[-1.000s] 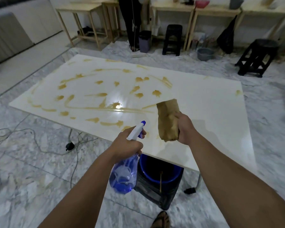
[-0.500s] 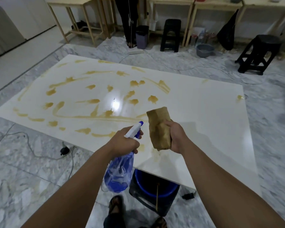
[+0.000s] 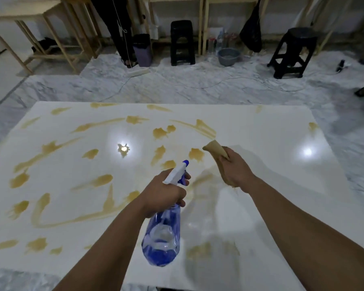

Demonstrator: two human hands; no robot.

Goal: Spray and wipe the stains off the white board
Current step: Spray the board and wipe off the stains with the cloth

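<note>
The white board (image 3: 261, 185) lies flat and fills most of the view. It is wide from left to right. Many yellow-brown stains (image 3: 105, 179) cover its left and middle parts. The right part looks mostly clean, with only a small mark near the far right edge.

The left hand (image 3: 164, 194) is over the middle of the board. Its grip is closed around the neck of the spray bottle (image 3: 163, 236), with a finger on the trigger. The bottle hangs down toward the person, and its nozzle points forward and a little right, away from the person. The nearest stains lie just past the nozzle. Most of the others lie to the left of this hand.

The right hand (image 3: 236, 171) is a bit farther out and to the right. Its grip is tight on a brown cloth (image 3: 215, 149). One end of the cloth pokes out toward a stain just beside it. I cannot tell if the cloth touches the board.

I think a squirt comes next, at the stains in front of the nozzle. The cloth hand is near enough to wipe them.
</note>
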